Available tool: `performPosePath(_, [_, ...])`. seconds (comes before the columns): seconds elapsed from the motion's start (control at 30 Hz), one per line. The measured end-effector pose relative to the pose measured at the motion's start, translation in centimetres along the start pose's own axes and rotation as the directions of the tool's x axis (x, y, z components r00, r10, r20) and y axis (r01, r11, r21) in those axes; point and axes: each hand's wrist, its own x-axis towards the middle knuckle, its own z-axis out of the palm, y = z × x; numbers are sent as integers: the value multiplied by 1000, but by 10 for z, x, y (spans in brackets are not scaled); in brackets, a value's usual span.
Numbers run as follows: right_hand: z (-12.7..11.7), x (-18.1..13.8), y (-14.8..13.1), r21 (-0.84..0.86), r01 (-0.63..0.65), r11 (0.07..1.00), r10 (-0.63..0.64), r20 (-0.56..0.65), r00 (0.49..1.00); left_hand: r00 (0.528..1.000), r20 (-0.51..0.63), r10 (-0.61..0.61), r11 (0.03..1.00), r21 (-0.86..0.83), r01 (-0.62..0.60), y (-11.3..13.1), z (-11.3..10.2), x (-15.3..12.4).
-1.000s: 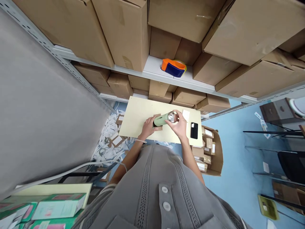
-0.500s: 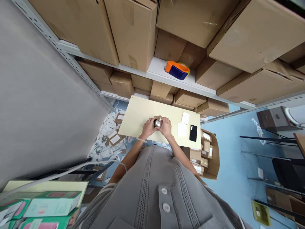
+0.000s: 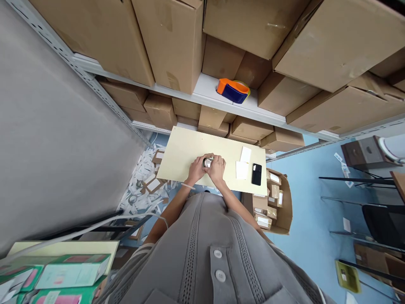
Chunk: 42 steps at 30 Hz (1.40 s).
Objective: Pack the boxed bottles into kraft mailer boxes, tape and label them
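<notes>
Both hands meet over the pale yellow table [image 3: 180,147]. Between them sits a small round, shiny silver object [image 3: 208,162], whose exact kind I cannot make out. My left hand [image 3: 196,168] curls around its left side, and my right hand [image 3: 217,168] wraps its right side with fingers over the top edge. Much of the object is hidden by the fingers. To the right of my hands, two white papers [image 3: 242,170] lie on the table, with a black phone [image 3: 257,174] beside them.
Shelves with cardboard boxes [image 3: 167,46] rise behind the table. An orange and blue tape dispenser [image 3: 233,90] sits on a shelf. An open carton of small boxes [image 3: 286,202] stands at right. Paper scraps [image 3: 142,169] cover the floor at left. Green boxes [image 3: 72,270] lie at lower left.
My right hand has shifted slightly left and closed further over the silver object, so less of it shows. My left hand stays nearly in place.
</notes>
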Motion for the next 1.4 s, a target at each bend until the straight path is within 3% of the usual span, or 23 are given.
performPosePath(0.2, [0, 1, -4, -67, -46, 997, 47, 10, 999, 999, -30, 13, 999, -38, -14, -4, 2, -2])
performPosePath(0.43, [5, -1, -1, -12, 43, 999, -41, 90, 995, 997, -44, 57, 996, -66, -60, -8, 6, 0])
performPosePath(0.6, [-7, -1, 18, 167, 79, 983, -86, 39, 996, 996, -21, 90, 988, -123, -92, -15, 6, 0])
performPosePath(0.73, [-13, 0, 50, 365, 6, 931, 0, -16, 1000, 991, 16, 130, 980, -155, -126, -19, 6, -3])
performPosePath(0.87, [-4, -6, 71, 525, -156, 837, 57, 201, 978, 986, 3, 167, 958, -236, -162, -23, 10, -3])
performPosePath(1.03, [6, -14, 63, 690, -333, 643, 40, 404, 914, 988, -61, 143, 933, -323, -155, -25, 17, 5])
performPosePath(1.17, [8, -14, 52, 690, -535, 487, 87, 571, 816, 995, -70, 68, 924, -371, -89, -22, 24, 9])
performPosePath(1.27, [13, -10, 48, 681, -620, 391, 127, 627, 769, 998, -55, 16, 900, -435, -38, -18, 27, 11])
performPosePath(1.4, [30, -1, 38, 694, -625, 357, 172, 609, 774, 999, -42, 25, 880, -474, -42, -18, 23, 13])
